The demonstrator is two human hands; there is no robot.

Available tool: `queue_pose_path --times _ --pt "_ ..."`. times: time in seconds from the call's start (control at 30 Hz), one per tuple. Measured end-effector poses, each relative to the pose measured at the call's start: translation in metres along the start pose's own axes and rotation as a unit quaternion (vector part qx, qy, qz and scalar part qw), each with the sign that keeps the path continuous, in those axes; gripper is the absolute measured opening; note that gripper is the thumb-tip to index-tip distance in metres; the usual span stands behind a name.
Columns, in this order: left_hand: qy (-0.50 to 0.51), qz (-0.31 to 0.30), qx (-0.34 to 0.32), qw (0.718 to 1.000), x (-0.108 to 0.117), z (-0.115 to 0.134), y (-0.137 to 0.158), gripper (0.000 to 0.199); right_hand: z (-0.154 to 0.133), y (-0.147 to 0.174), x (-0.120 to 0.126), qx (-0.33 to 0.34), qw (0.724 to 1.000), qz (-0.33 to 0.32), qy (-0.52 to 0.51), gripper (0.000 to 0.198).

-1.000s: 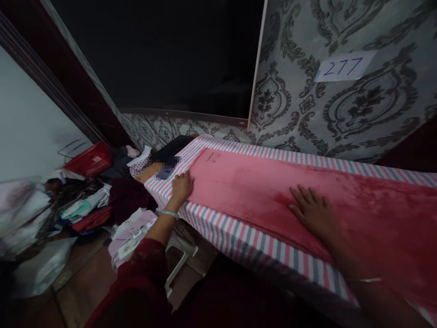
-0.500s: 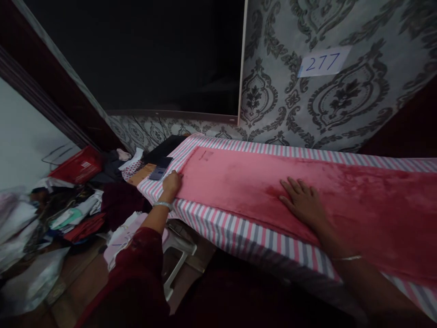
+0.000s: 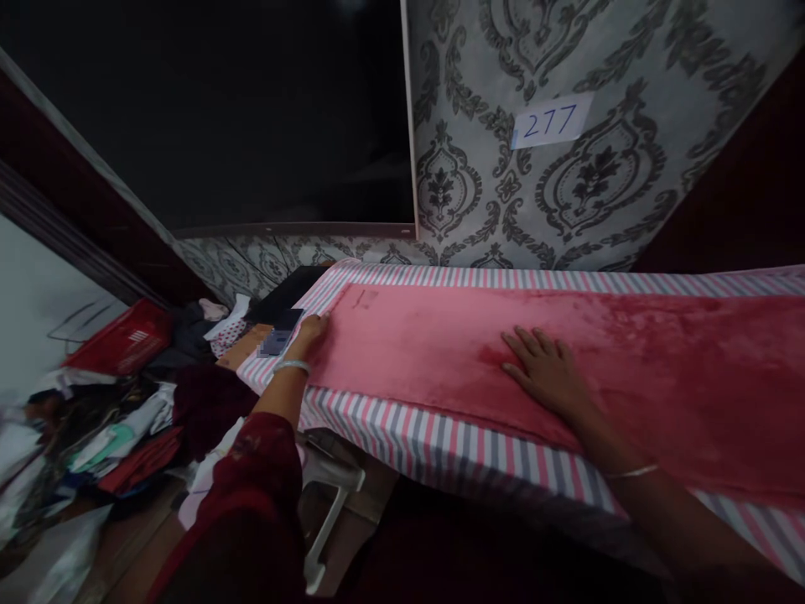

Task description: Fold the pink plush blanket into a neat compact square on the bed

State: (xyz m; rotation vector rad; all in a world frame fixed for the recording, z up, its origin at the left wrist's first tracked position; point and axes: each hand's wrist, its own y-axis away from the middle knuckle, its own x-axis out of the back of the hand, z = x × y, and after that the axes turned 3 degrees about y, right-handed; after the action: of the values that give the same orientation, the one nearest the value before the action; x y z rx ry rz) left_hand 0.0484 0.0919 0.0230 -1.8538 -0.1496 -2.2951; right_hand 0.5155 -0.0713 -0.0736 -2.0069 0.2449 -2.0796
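Note:
A long pink plush cloth, like a folded blanket or towel, lies flat on a striped cover. My left hand is closed at the cloth's left edge, its fingers pinching that border; the fingertips are partly hidden. Flat on the middle of the plush, my right hand rests palm down with its fingers spread. Around it the pile looks darker and brushed in patches. A dark phone-like object lies on the striped cover just left of my left hand.
Behind the table a large dark television hangs on patterned wallpaper. A paper marked 277 is stuck there. Heaped clothes and a red basket fill the floor at left. A white stool stands below the table edge.
The view has shifted slightly, moving the wall and television left in the picture. Both hands keep nearly the same places on the pink cloth.

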Motion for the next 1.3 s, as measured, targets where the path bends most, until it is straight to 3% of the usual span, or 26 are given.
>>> queue_pose_path --times 0.23,0.4,0.47,0.53,0.6,0.7,0.8,0.9,1.0,1.1,1.2,1.3 --pt "-0.017 0.047 0.048 0.998 -0.024 0.007 0.003 0.042 0.001 -0.002 0.000 0.000 1.000 -0.001 -0.006 0.064" --pt "-0.033 0.076 0.006 0.997 -0.017 0.021 0.005 0.040 -0.001 0.000 0.000 -0.001 1.000 -0.001 -0.011 0.064" --pt "-0.034 0.083 -0.051 0.995 -0.017 0.046 0.007 0.042 -0.002 -0.002 0.001 -0.003 1.000 -0.007 -0.015 0.064" --pt "-0.031 0.074 -0.164 0.983 -0.025 0.085 0.017 0.043 0.001 -0.006 0.005 -0.004 0.999 -0.019 -0.030 0.063" --pt "-0.026 0.027 -0.308 0.951 -0.038 0.132 0.035 0.047 0.008 -0.012 0.010 -0.013 0.998 -0.028 -0.052 0.061" --pt "-0.011 -0.060 -0.441 0.895 -0.061 0.204 0.067 0.060 0.020 -0.017 0.018 -0.056 0.997 -0.013 -0.059 0.060" --pt "0.006 -0.118 -0.494 0.861 -0.079 0.261 0.088 0.066 0.025 -0.013 0.020 -0.105 0.994 -0.014 -0.019 0.059" --pt "-0.002 -0.143 -0.497 0.856 -0.090 0.289 0.089 0.066 0.022 -0.003 0.015 -0.111 0.993 -0.022 0.019 0.059" --pt "-0.004 -0.135 -0.506 0.852 -0.099 0.291 0.075 0.062 0.020 0.003 0.007 -0.107 0.994 -0.013 0.028 0.060" --pt "-0.009 -0.142 -0.506 0.851 -0.102 0.275 0.049 0.061 0.022 0.003 0.002 -0.102 0.995 -0.001 0.023 0.060" --pt "-0.024 -0.134 -0.464 0.876 -0.094 0.242 0.009 0.059 0.025 0.003 0.000 -0.099 0.995 0.007 0.021 0.061" --pt "-0.019 -0.092 -0.384 0.918 -0.074 0.187 -0.035 0.054 0.025 0.003 0.000 -0.095 0.995 0.009 0.022 0.062"
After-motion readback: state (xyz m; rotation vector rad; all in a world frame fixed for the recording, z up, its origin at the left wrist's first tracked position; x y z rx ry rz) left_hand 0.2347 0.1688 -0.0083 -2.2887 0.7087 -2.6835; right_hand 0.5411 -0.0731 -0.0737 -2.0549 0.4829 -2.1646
